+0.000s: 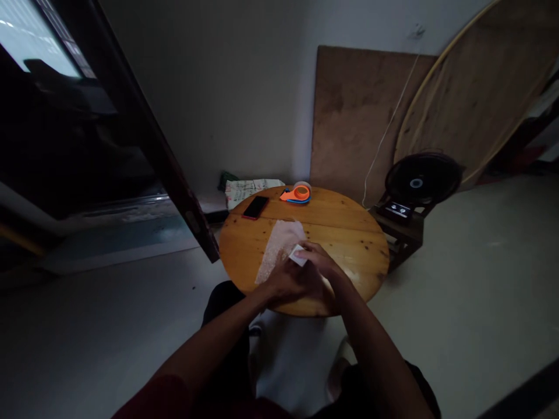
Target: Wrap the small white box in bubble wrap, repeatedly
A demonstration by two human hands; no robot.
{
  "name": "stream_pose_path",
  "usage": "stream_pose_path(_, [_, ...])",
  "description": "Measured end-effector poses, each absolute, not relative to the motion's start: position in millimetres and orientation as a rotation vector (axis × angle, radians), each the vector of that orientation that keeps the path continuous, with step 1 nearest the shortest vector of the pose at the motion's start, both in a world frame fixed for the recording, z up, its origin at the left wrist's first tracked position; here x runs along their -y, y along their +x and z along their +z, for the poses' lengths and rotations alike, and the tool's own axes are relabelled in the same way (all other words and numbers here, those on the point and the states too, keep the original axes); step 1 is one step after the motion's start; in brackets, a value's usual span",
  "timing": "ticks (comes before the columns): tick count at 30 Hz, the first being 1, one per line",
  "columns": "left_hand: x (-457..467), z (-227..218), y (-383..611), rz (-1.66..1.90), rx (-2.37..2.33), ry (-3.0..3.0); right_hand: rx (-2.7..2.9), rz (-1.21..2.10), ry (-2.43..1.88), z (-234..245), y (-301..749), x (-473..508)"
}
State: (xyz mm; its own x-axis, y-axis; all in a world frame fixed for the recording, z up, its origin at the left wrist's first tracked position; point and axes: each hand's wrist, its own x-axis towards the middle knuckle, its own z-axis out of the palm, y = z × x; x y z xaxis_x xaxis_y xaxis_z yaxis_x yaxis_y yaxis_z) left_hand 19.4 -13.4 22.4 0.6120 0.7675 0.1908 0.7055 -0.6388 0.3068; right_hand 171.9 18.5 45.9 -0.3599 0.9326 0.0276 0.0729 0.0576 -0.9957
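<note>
Over the front half of the round wooden table, a small white box (297, 256) is held between both hands, one face turned up. My right hand (319, 259) closes on it from the right, with fingers on its top and side. My left hand (286, 282) wraps around it from below and the left; its fingertips are mostly hidden behind the box. Beneath and beyond the hands lies a crinkled sheet of bubble wrap (279, 241), flat on the tabletop.
The wooden table (349, 227) also bears a phone (256, 207) and an orange and blue tape dispenser (297, 194) near its far edge. A white printed bag (244, 189) sits behind. To the right stands a black fan (421, 180), with boards (353, 110) against the wall.
</note>
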Motion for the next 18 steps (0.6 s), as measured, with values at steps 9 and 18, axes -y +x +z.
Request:
stream_pose_path(9, [12.7, 17.0, 16.4, 0.414, -1.209, 2.584, 1.360, 1.333, -1.083, 29.5, 197.8, -14.9])
stream_pose_path(18, [10.4, 27.2, -10.1, 0.443, -1.349, 2.549, 1.500, 1.202, -1.227, 33.1, 193.5, -17.4])
